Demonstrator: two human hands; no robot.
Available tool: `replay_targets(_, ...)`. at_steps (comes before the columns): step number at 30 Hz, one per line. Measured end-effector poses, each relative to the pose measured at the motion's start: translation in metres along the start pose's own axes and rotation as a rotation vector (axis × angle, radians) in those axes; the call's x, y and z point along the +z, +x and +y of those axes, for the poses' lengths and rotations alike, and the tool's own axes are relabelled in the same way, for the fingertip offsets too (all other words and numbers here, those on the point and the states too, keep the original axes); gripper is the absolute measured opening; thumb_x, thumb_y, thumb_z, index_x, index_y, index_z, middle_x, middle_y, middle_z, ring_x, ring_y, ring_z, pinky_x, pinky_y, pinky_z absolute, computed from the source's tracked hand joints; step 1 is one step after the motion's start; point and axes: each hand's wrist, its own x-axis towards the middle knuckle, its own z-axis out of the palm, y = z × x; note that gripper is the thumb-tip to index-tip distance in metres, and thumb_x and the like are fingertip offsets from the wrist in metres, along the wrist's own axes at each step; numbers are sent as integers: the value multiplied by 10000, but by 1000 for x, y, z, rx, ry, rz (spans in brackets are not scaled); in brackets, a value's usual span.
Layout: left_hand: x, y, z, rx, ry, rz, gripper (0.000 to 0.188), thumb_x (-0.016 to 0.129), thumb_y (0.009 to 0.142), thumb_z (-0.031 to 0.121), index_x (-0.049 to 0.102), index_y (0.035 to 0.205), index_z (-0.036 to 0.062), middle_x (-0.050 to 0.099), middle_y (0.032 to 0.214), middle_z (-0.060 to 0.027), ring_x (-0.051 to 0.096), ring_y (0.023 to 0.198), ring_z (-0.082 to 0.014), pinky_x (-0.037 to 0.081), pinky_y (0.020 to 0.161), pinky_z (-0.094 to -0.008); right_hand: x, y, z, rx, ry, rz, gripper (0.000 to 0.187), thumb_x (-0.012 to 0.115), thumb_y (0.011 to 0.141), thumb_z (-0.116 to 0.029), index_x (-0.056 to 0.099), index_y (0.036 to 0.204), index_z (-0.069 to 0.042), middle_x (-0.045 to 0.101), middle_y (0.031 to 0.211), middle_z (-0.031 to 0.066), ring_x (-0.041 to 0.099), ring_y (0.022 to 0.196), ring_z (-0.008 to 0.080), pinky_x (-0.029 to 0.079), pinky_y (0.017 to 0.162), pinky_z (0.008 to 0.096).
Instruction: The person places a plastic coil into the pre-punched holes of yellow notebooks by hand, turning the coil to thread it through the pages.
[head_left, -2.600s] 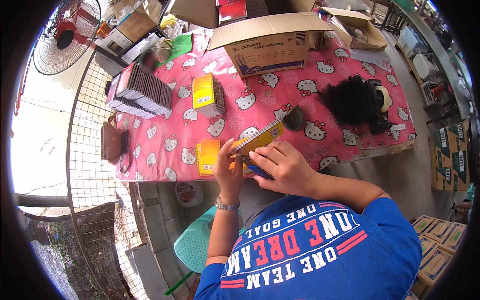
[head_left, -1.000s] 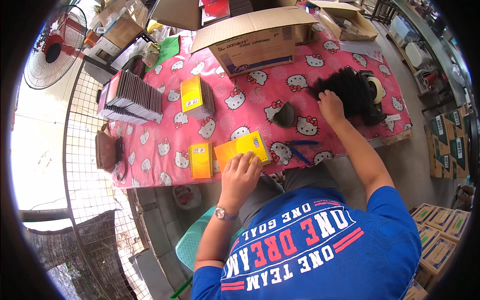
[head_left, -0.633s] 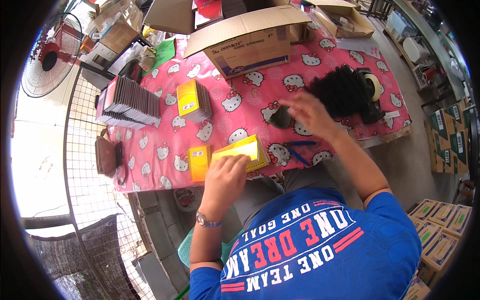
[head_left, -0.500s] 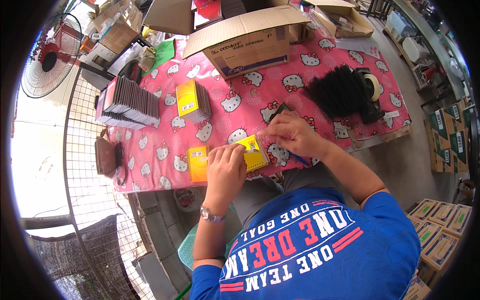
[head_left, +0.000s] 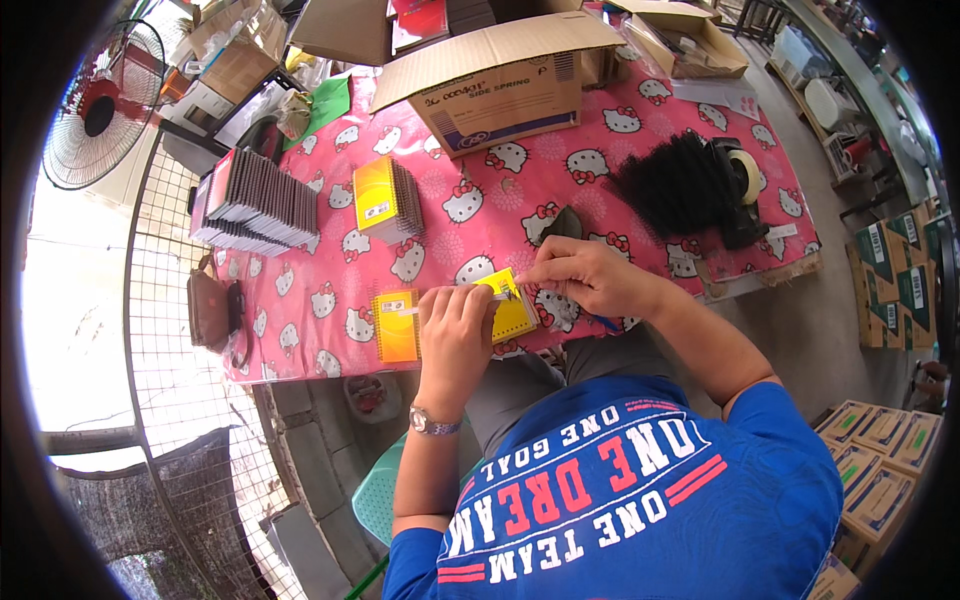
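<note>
A small yellow notebook [head_left: 513, 318] lies near the table's front edge. My left hand [head_left: 455, 318] is curled over its left part, with a thin pale strip showing beside the fingers. My right hand [head_left: 590, 277] is closed in a pinch at the notebook's upper right; whatever its fingertips hold is too small to make out. Left of my left hand lies a yellow spiral notebook [head_left: 396, 340], partly covered by that hand. A dark, flat object [head_left: 562, 224] sits just beyond my right hand. Part of a blue pen-like thing [head_left: 606, 322] shows beneath the right wrist.
A stack of yellow spiral notebooks [head_left: 385, 200] and a larger stack of dark-edged notebooks [head_left: 258, 205] stand at left. Far back is an open cardboard box [head_left: 510, 105]. Black bristly strips [head_left: 665, 185] lie beside a tape dispenser [head_left: 742, 190] at right. A fan [head_left: 100, 115] stands far left.
My right hand has shifted slightly down onto the notebook's edge, uncovering more of the dark object. A pale strip now shows by my left hand, which stays over the notebook.
</note>
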Motion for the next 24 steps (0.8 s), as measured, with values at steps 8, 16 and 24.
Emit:
replay_targets(8,0,-1,7,-21,28,-5,278,675,864,105,568,1120,84,643,1047,-108,596,1010,-296,393,959,-450,0,3,-22,358,136,-119,367,605,928,-76,606,1295,-94,647,891,150,666,856,279,527,769,351)
replay_targets(16,-3,-3,14,22,86,-76,245,662,882,125,556,1101,97,624,1077,-92,587,1020,-279,356,1020,-482,19,-5,-39,51,-262,-4,292,612,944,-159,556,1213,-61,627,1132,180,659,959,349,540,758,415)
replay_targets(24,1,-5,6,67,24,-54,217,651,881,106,569,1081,86,639,1031,-93,599,982,-285,362,1036,-493,20,13,111,341,-549,12,484,719,865,-264,535,1261,-57,587,1257,164,559,1189,330,494,950,447)
